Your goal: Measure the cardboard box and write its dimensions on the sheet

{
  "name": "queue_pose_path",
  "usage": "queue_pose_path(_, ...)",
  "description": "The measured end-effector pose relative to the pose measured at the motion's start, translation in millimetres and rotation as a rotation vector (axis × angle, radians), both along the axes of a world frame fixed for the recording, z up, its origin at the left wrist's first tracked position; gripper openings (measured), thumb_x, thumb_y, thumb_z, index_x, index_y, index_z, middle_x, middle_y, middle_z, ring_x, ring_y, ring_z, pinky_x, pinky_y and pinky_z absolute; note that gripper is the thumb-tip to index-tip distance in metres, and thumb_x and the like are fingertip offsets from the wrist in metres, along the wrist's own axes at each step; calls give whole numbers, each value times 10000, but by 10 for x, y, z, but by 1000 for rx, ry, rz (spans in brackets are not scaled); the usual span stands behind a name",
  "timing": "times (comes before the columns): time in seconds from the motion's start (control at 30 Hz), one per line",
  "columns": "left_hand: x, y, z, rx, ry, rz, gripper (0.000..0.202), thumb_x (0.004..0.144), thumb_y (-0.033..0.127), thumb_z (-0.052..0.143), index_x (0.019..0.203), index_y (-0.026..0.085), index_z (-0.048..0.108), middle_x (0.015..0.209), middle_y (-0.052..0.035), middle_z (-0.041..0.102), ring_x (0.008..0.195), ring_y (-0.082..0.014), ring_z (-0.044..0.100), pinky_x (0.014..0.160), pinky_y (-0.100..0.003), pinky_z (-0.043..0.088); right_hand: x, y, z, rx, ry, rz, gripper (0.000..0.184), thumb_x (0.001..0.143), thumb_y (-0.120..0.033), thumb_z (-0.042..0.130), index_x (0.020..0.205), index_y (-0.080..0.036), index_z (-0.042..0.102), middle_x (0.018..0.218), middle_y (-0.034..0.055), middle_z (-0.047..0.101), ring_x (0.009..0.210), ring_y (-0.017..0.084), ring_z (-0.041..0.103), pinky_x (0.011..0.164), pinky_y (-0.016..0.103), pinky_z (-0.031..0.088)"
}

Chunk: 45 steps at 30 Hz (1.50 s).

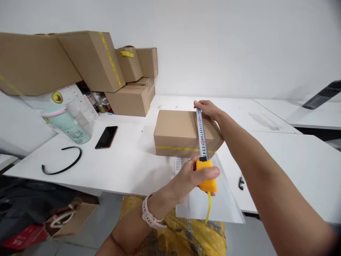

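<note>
My left hand (pixel 190 177) is closed around the yellow case of a tape measure (pixel 207 177), its thumb lying across the case. The metal blade runs out away from me over the top of a brown cardboard box (pixel 176 124) with a yellow tape strip along its front. At the far edge of the box, my right hand (pixel 207 108) pinches the blade's end between thumb and fingers. A yellow wrist strap hangs from the case. Beneath it, a printed paper sheet (pixel 205 204) lies partly under the box and overhangs the table edge.
Several cardboard boxes (pixel 130 101) are stacked at the back left. Nearer stand a mint tumbler (pixel 71 126), a black phone (pixel 106 137) and a black headband (pixel 77 160). A small black clip (pixel 241 183) lies right of the paper. A paper bag (pixel 80 218) sits on the floor.
</note>
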<state>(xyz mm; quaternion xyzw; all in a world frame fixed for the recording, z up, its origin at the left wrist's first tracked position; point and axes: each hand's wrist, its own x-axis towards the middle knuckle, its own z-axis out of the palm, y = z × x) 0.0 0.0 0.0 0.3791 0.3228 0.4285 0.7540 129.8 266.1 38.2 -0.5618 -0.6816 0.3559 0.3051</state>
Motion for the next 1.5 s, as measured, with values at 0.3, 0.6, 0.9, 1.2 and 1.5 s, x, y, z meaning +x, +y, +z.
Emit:
queue_pose_path(0.3,-26,0,147,-49,33,-29,528,680,596,841,888,219,536,854,-1,540,645,-109,568,560,-267,586,-2,15,-121,30,-122,37,442,835,-574,753,681,-247,498,629,3,514,671,178,463,673,353,422)
queue_pose_path(0.6,12,14,135,-87,74,-23,529,671,590,837,941,221,572,877,-18,582,684,-147,628,524,-270,569,-76,65,-87,45,-94,18,403,916,-516,670,689,-226,506,700,7,544,688,162,474,711,336,431)
queue_pose_path(0.9,-976,-223,-70,229,410,442,667,693,463,895,1246,280,571,995,-25,643,794,-176,661,644,-273,578,712,-640,-480,316,363,-262,634,921,-823,411,923,-233,644,735,20,586,712,172,572,715,301,504)
queue_pose_path(1.2,-1473,264,-113,221,346,458,617,654,542,865,1089,231,559,1122,-61,680,703,-221,713,577,-362,609,768,-1300,-458,232,131,-38,603,875,-712,632,1312,-298,671,1078,55,693,881,218,604,724,325,490)
queue_pose_path(1.5,-1242,328,302,386,481,544,606,661,501,863,1133,244,585,1003,-30,648,752,-201,668,620,-331,592,554,-730,-44,606,-27,-82,251,926,-479,605,928,-243,692,1241,115,654,1223,312,552,1006,472,469)
